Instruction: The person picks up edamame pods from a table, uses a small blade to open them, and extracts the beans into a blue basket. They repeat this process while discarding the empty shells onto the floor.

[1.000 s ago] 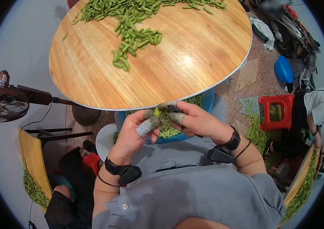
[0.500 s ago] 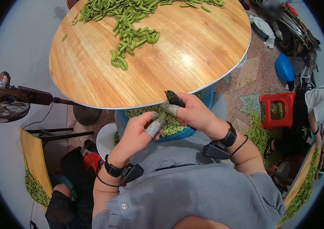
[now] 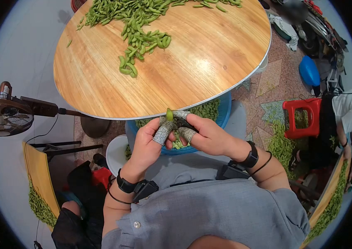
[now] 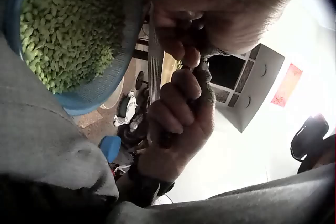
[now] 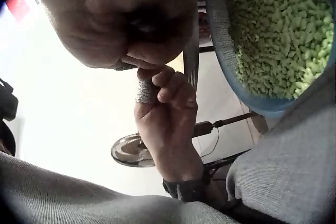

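Observation:
Both hands meet just under the near edge of the round wooden table (image 3: 192, 79). Between thumb and forefinger, my left hand (image 3: 146, 143) pinches a green soybean pod (image 3: 169, 114), whose tip sticks up. My right hand (image 3: 209, 136) has its wrapped thumb and forefinger closed in at the same pod from the other side. Speckled grey wraps (image 3: 162, 133) cover the thumb and forefinger of each hand. Below the hands, a blue basin (image 3: 226, 113) sits at the lap with many shelled green beans (image 4: 68, 35). The wrist views show the other fingers curled; the pod is hidden there.
A large heap of pods (image 3: 138, 37) lies on the table's far side. A white bucket (image 3: 115, 153) stands left of the basin, a brown fan (image 3: 6, 110) farther left. A red stool (image 3: 302, 132) and another person (image 3: 346, 120) are at the right, with pods on the floor (image 3: 279, 143).
Half a second ago my right hand was raised and turned, showing a dark piece at its forefinger; it has since lowered and turned back to the left fingers. A pod tip now stands up between them.

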Action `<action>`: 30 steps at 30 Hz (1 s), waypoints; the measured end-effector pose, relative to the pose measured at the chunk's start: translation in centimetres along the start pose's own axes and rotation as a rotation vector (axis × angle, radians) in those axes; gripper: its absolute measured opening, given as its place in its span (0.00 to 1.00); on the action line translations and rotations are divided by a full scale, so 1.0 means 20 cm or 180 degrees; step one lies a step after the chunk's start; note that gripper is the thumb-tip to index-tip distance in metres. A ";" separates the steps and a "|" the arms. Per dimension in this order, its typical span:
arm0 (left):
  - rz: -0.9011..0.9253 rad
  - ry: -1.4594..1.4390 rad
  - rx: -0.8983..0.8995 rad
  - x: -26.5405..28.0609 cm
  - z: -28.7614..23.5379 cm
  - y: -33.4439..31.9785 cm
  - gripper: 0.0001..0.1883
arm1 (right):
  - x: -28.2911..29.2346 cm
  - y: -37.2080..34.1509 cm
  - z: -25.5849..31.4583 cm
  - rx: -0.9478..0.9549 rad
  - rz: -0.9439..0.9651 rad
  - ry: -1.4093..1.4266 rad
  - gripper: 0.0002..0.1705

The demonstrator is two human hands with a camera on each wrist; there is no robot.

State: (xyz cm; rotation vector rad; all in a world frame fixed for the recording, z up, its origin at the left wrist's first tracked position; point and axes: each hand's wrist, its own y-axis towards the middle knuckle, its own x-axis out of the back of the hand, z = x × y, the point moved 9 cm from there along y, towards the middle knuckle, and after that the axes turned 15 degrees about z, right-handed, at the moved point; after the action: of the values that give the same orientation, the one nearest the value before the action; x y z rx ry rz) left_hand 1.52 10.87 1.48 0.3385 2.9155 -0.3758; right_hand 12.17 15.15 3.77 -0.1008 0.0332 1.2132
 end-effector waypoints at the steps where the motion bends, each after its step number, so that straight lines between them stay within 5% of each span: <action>1: 0.0012 -0.0057 -0.0011 0.00 0.00 0.00 0.10 | 0.00 0.00 0.00 -0.0002 0.0002 0.0000 0.17; 15: -0.0173 0.0505 -0.0033 0.04 0.01 0.00 0.06 | 0.00 0.03 -0.03 -0.0230 0.0017 -0.0049 0.16; 17: -0.0363 0.2307 -0.0661 0.01 -0.13 -0.02 0.04 | 0.00 0.03 -0.06 -0.0486 0.0110 0.0257 0.17; 19: -0.0344 0.2711 -0.0899 0.02 -0.15 -0.03 0.05 | -0.01 0.02 -0.10 -0.0745 0.0201 0.0560 0.18; 21: -0.0329 0.3127 -0.1138 0.00 -0.18 -0.04 0.06 | -0.07 0.03 -0.13 -0.0772 0.0356 0.2011 0.19; 23: 0.0156 0.1569 -0.0475 0.03 -0.07 -0.01 0.06 | -0.08 0.02 -0.12 -0.0763 0.0436 0.2196 0.19; 27: 0.0387 0.0172 -0.0148 0.03 0.00 0.01 0.05 | -0.11 0.01 -0.14 -0.0749 0.0610 0.2740 0.18; 29: 0.1022 -0.1972 -0.0077 -0.05 0.07 0.02 0.09 | -0.12 0.00 -0.15 -0.0806 0.0606 0.2866 0.16; 30: 0.1021 -0.1976 -0.0076 -0.05 0.09 0.02 0.09 | -0.13 0.00 -0.16 -0.0855 0.0606 0.2980 0.14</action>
State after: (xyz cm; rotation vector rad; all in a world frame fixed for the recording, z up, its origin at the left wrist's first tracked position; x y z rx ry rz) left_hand 2.85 10.59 -0.23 0.5594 2.2149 -0.3222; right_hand 11.38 12.46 0.86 -0.9108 0.7095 1.2618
